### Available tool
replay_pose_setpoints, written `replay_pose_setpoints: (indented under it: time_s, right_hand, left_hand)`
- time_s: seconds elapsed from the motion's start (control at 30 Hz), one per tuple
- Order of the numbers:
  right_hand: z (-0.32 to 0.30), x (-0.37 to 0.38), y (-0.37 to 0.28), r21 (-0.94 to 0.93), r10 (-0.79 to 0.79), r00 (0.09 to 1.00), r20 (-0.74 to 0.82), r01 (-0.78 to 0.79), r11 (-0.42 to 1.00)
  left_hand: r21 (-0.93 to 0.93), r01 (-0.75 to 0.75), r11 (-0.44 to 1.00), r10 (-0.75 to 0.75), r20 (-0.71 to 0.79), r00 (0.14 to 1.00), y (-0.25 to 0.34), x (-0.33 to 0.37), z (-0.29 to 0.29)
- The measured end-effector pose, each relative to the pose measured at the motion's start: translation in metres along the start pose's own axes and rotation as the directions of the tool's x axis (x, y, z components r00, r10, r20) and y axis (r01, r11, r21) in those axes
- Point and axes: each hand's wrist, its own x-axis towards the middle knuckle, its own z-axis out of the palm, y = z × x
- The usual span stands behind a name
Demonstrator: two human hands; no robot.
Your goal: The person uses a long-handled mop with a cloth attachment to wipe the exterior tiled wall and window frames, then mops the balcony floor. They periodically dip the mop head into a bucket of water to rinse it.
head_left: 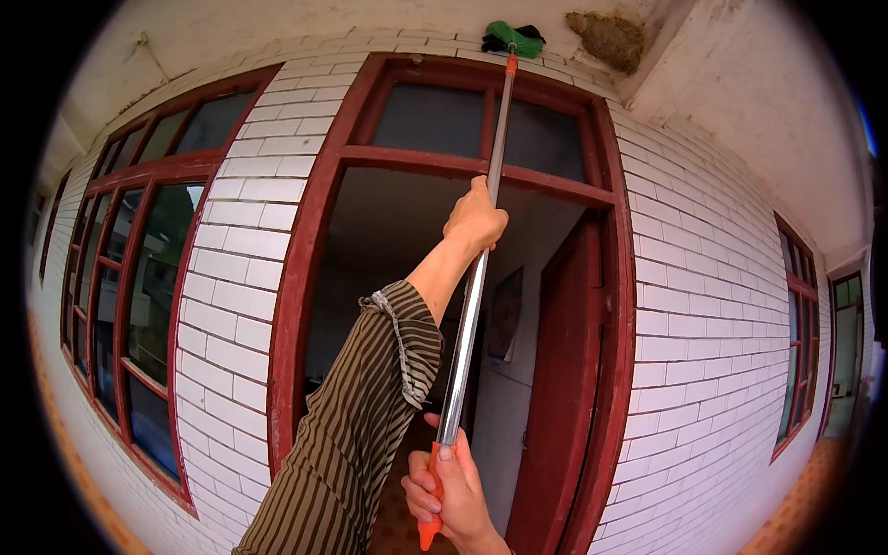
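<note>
A long shiny metal pole (473, 314) slants up in front of a doorway, held in both hands. My left hand (475, 218), in a striped sleeve, is closed around the pole at mid-length. Lower down, my right hand (455, 486) wraps around the orange grip (431, 499) at the pole's bottom end. A green cloth-like head (518, 40) with dark parts sits at the top, past an orange collar (511, 64). It is up by the top of the tiled wall, near the ceiling. Just right of it, a rough brown clump (608, 41) clings to the ceiling corner.
Dark red framing (622, 370) surrounds the doorway, with glass panes above it. The red door (561, 388) stands swung inward on the right. White tiled wall (703, 314) flanks both sides. Red-framed windows (120, 277) are at the left, and another window (797, 333) at the far right.
</note>
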Motion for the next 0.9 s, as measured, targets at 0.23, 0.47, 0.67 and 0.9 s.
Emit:
replay_pose_setpoints:
  time_s: [0.23, 0.47, 0.67, 0.9]
  right_hand:
    - [0.005, 0.047, 0.015, -0.038, 0.203, 0.955, 0.214, -0.2, 0.979]
    - [-0.009, 0.038, 0.015, -0.054, 0.198, 0.972, 0.124, -0.193, 0.98]
    - [-0.034, -0.043, 0.031, -0.154, 0.039, 0.993, -0.112, -0.056, 0.986]
    - [0.006, -0.072, 0.045, -0.076, -0.043, 0.965, -0.26, 0.024, 0.997]
  left_hand:
    - [-0.02, 0.06, 0.998, -0.063, -0.28, 0.958, -0.066, 0.011, -0.112]
    - [-0.01, 0.122, 0.992, -0.117, -0.369, 0.922, -0.097, 0.002, -0.112]
    - [-0.037, 0.103, 0.994, -0.108, -0.165, 0.98, -0.06, -0.045, -0.022]
    - [0.133, 0.015, 0.991, -0.032, 0.128, 0.991, -0.003, -0.087, 0.015]
